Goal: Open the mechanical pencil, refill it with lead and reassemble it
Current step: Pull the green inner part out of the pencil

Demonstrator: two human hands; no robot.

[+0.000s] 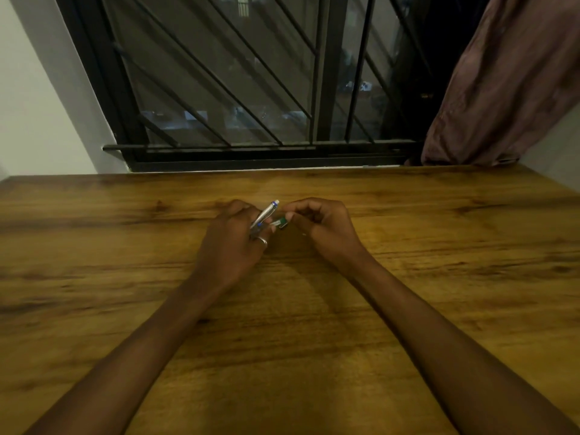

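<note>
A silver mechanical pencil [266,212] with blue trim and a white end points up and to the right out of my left hand [233,243], whose fingers are closed around its lower part. That hand wears a ring. A small green and white lead case [280,222] sits between the two hands, just to the right of the pencil. My right hand [323,226] has thumb and forefinger pinched at the case's right end. Both hands rest low over the wooden table [125,246]. Any loose lead is too small to make out.
The brown wooden table spans the whole foreground. A window with black diagonal bars [238,89] stands right behind its far edge. A mauve curtain [502,89] hangs at the back right, touching the table's corner. A white wall is at the left.
</note>
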